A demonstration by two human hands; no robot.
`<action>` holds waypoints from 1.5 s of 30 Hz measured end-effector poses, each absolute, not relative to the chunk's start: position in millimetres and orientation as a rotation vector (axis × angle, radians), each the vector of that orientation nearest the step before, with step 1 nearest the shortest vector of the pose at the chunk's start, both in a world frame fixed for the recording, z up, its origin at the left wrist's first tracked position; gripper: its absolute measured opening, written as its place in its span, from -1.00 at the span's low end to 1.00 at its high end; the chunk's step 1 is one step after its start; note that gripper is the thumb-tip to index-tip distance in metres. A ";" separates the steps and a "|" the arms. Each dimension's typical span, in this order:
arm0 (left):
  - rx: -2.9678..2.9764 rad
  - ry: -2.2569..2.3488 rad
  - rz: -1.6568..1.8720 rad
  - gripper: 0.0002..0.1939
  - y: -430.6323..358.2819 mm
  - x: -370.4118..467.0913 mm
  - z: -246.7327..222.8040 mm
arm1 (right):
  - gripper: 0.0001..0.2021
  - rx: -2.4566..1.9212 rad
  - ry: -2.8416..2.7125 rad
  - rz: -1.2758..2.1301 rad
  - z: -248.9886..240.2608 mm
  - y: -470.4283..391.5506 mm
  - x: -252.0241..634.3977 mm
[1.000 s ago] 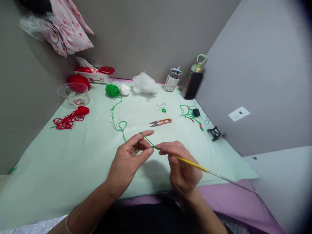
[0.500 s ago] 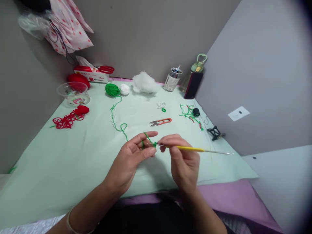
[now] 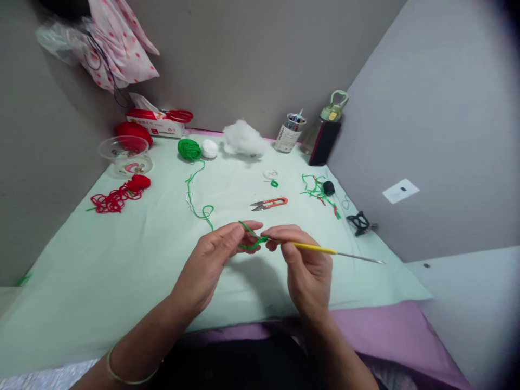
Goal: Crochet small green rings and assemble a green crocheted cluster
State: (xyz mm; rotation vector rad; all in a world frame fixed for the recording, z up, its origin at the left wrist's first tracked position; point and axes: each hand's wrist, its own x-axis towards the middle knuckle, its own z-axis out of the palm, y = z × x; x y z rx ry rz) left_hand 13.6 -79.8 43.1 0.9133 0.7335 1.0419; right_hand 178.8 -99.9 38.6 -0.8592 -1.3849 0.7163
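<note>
My right hand is closed around a crochet hook with a yellow grip, its free silver end pointing right. At the hook's other tip sits a small piece of green crochet, partly hidden by my fingers. My left hand holds green yarn, with a strand running from the forefinger to the hook tip. From the left hand the yarn trails back over the table to a green yarn ball. Orange thread snips lie just beyond my hands.
A white yarn ball and fluffy stuffing sit at the back. Red yarn and a clear plastic tub are on the left. Green yarn scraps, a phone, a bottle and a pen can stand or lie right.
My left thumb has lifted off the green crochet piece and moved up and back toward the forefinger. More of the green piece shows, and the hook has shifted slightly.
</note>
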 end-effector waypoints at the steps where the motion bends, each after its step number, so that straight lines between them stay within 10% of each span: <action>1: 0.923 0.735 1.040 -0.71 -80.0 15.2 42.5 | -0.77 -0.846 -1.407 0.709 39.0 -100.0 178.2; 10: 0.624 0.675 1.023 -0.54 -86.7 31.7 38.0 | -0.59 -0.937 -1.677 0.058 25.3 -108.7 170.6; 20: 0.641 0.674 0.990 -0.73 -82.4 22.8 39.8 | -0.80 -0.805 -1.170 0.873 36.3 -101.2 180.0; 32: 1.156 0.803 0.999 -0.34 -81.8 20.6 31.9 | -0.88 -0.776 -0.859 1.256 29.4 -85.4 182.8; 45: 1.256 0.857 0.906 -0.57 -76.7 9.4 40.5 | -0.86 -0.805 -0.808 1.310 27.1 -80.4 185.7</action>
